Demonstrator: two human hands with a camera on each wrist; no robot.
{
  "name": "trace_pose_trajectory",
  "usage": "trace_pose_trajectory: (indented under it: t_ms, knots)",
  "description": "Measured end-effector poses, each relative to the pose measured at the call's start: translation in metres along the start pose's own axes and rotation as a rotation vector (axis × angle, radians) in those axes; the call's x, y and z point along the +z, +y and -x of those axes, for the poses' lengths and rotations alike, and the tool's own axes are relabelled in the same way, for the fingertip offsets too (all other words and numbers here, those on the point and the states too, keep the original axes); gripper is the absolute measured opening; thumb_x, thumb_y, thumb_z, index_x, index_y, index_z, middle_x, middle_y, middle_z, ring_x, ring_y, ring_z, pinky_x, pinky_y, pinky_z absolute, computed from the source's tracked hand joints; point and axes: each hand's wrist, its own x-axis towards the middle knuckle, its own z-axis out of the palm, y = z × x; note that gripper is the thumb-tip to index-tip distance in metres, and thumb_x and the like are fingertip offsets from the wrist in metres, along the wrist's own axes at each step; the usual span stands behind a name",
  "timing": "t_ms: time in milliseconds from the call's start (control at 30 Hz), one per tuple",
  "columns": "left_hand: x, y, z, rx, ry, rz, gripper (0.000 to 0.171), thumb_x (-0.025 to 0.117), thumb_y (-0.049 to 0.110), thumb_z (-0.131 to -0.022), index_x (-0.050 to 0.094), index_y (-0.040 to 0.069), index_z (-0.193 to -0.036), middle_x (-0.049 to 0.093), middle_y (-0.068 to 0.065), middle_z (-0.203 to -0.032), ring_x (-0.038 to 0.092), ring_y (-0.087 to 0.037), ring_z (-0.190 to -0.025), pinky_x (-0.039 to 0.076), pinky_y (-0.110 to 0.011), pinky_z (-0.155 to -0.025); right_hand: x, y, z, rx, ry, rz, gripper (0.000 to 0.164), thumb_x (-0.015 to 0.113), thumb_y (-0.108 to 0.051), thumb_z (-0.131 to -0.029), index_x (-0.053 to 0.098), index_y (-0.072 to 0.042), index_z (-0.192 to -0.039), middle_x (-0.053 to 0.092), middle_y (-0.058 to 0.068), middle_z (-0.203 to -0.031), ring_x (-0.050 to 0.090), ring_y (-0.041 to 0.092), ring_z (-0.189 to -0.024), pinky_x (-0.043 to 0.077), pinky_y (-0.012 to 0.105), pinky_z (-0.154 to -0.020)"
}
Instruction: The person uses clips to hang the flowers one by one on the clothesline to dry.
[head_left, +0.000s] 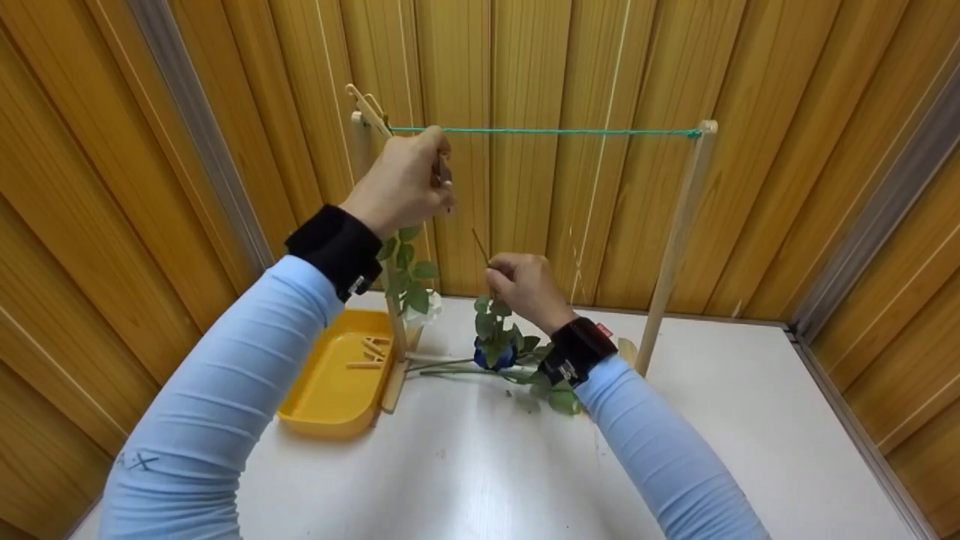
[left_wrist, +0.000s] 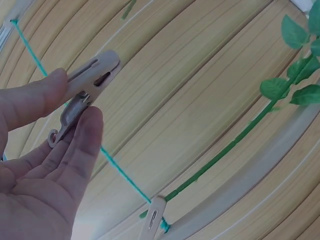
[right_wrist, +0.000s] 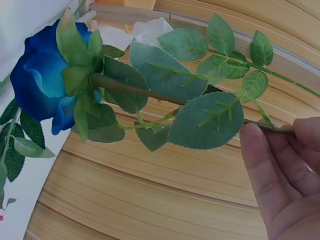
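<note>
My left hand (head_left: 405,176) is raised near the left part of a green cord (head_left: 540,131). Between thumb and fingers it pinches a pale clothespin (left_wrist: 107,61), seen clearly in the left wrist view. Lower and to the right, my right hand (head_left: 529,289) holds a blue rose (right_wrist: 42,75) by its stem, bloom down, with the stem end (head_left: 478,244) pointing up. At the cord's left end another clothespin (left_wrist: 152,217) grips a green stem (left_wrist: 215,155). The white rose (head_left: 424,309) hangs upside down there, partly hidden by my left arm.
The cord runs between two wooden posts; the right post (head_left: 675,255) stands past my right hand. A yellow tray (head_left: 322,427) at the left holds several clothespins (head_left: 365,364). Further leafy stems (head_left: 457,371) lie on the white table (head_left: 480,472), partly behind my right wrist.
</note>
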Motion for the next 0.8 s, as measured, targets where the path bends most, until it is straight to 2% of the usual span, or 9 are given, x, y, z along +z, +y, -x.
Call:
trace_pose_trajectory:
  t_ms: [100, 233, 433, 633, 800]
  knots:
    - [-0.011, 0.003, -0.008, -0.023, 0.013, 0.013, 0.036, 0.071, -0.006, -0.087, 0.057, -0.007, -0.120, 0.071, -0.017, -0.104, 0.070, -0.026, -0.093, 0.057, -0.037, -0.085, -0.003, -0.003, -0.008, -0.028, 0.022, 0.016, 0.013, 0.066, -0.002, -0.096, 0.074, 0.003, -0.087, 0.067, 0.007, -0.076, 0.059, 0.016, -0.070, 0.048, 0.027, -0.064]
    - [-0.026, 0.007, -0.016, -0.056, 0.012, -0.019, 0.035, 0.073, 0.000, -0.089, 0.057, -0.007, -0.120, 0.070, -0.016, -0.106, 0.069, -0.024, -0.093, 0.055, -0.035, -0.083, -0.009, -0.007, -0.018, -0.049, 0.043, 0.025, 0.011, 0.067, -0.002, -0.094, 0.073, 0.004, -0.087, 0.070, 0.011, -0.082, 0.063, 0.023, -0.076, 0.050, 0.031, -0.071]
    - [-0.042, 0.010, -0.025, -0.071, 0.040, -0.052, 0.035, 0.073, 0.002, -0.092, 0.056, -0.007, -0.121, 0.067, -0.016, -0.107, 0.063, -0.021, -0.090, 0.049, -0.029, -0.077, -0.017, -0.018, -0.033, 0.020, 0.034, 0.008, 0.011, 0.065, -0.001, -0.097, 0.075, 0.003, -0.096, 0.073, 0.014, -0.090, 0.066, 0.023, -0.080, 0.054, 0.030, -0.072]
    - [-0.049, 0.007, -0.036, -0.068, 0.087, -0.052, 0.035, 0.074, 0.004, -0.092, 0.054, -0.006, -0.120, 0.067, -0.014, -0.106, 0.061, -0.017, -0.089, 0.047, -0.027, -0.076, -0.020, -0.030, -0.046, 0.036, 0.021, 0.013, 0.014, 0.064, -0.004, -0.100, 0.075, 0.004, -0.097, 0.072, 0.015, -0.089, 0.064, 0.020, -0.077, 0.052, 0.026, -0.067]
    - [-0.050, 0.006, -0.047, -0.075, 0.114, 0.021, 0.030, 0.076, 0.001, -0.090, 0.053, 0.001, -0.110, 0.066, -0.008, -0.099, 0.061, -0.008, -0.082, 0.049, -0.024, -0.074, -0.023, -0.040, -0.054, 0.048, 0.019, 0.009, 0.017, 0.062, -0.006, -0.102, 0.076, 0.003, -0.100, 0.072, 0.014, -0.091, 0.064, 0.020, -0.080, 0.053, 0.026, -0.069]
